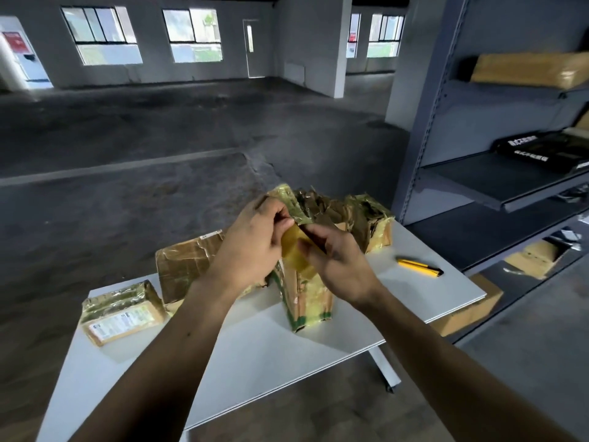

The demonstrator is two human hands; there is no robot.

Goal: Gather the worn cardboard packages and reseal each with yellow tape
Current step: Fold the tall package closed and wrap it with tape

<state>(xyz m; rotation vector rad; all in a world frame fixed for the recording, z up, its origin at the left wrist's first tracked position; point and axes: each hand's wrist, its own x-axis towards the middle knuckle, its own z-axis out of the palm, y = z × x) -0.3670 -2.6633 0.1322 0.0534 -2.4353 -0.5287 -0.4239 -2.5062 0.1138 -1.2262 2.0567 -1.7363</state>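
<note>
fingers (284, 222) of left hand (251, 240), right hand (339, 263) gripping yellow tape roll (294, 255)

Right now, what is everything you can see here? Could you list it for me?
table: one, white, centre
cardboard packages: at least four, brown with yellowish tape, on the table
utility knife: one, yellow and black, table's right side
tape roll: one, yellow, held above the table
shelving: one unit, grey, right
shelf box: one, brown, top shelf
black box: one, middle shelf
hands: left hand and right hand, bare, both on the tape roll
</note>
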